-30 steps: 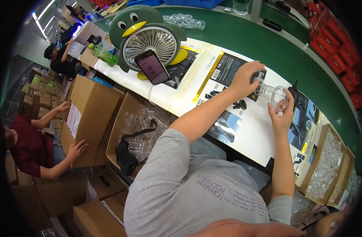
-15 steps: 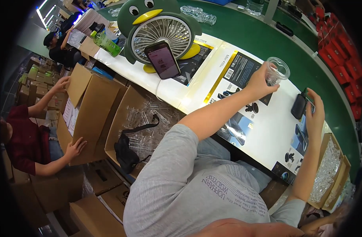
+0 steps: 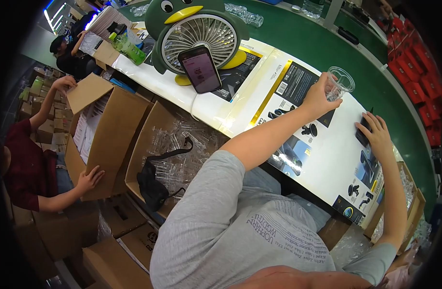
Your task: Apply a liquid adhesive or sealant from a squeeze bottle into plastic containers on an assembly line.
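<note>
An open brown cardboard box (image 3: 168, 144) of clear plastic parts sat nearest, below the bench edge. On the white printed sheet (image 3: 327, 144) covering the bench, the right hand (image 3: 375, 135) lay fingers spread over a small black device (image 3: 363, 132), gripping nothing visibly. Farther out, the left hand (image 3: 319, 96) pinched a clear plastic cup (image 3: 339, 82) aloft above the sheet, before the green conveyor belt (image 3: 327, 43).

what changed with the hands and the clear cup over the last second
A second ago both hands met at the clear plastic cup. Since then the right hand let go and dropped onto a black object on the printed sheet. The left hand kept the cup raised. The fan and phone stayed put.
</note>
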Action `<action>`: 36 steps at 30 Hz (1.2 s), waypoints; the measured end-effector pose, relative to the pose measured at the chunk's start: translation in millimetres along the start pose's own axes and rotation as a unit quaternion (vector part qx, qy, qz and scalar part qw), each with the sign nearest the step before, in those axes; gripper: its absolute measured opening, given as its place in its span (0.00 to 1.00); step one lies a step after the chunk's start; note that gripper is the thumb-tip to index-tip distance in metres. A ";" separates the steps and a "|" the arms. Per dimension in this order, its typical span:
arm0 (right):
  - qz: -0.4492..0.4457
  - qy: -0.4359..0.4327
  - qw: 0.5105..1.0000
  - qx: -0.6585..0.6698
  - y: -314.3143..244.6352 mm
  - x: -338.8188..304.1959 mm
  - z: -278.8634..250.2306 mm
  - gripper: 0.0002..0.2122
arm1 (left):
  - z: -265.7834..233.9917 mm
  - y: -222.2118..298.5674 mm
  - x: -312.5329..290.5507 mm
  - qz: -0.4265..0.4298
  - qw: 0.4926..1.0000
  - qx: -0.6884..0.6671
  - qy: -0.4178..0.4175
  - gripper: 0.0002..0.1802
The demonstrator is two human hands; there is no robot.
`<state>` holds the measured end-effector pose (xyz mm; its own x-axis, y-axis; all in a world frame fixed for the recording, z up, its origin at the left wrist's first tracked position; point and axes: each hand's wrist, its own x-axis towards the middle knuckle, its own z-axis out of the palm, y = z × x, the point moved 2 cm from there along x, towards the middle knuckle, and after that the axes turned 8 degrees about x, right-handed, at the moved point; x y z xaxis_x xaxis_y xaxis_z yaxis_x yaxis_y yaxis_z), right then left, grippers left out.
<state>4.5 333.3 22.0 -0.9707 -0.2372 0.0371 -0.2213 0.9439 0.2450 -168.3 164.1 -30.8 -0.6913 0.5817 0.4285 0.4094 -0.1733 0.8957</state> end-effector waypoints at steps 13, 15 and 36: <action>0.135 0.329 0.930 0.096 28.7 17.1 -45.8 0.22 | -7.5 7.9 3.5 -0.045 0.999 -0.015 -0.004 0.31; 0.224 0.337 0.900 0.161 30.6 30.6 -53.0 0.19 | -8.1 5.9 2.2 -0.066 0.998 -0.008 -0.015 0.31; -0.008 0.457 0.124 0.881 31.8 50.0 -62.5 0.20 | 5.3 16.1 -1.4 -0.046 0.994 -0.098 -0.029 0.30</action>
<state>-45.3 337.1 92.2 -0.7309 0.5906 0.3421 -0.6811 -0.6631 -0.3104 -157.6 164.7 -17.6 -0.6821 0.6463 0.3422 0.2191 -0.2658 0.9388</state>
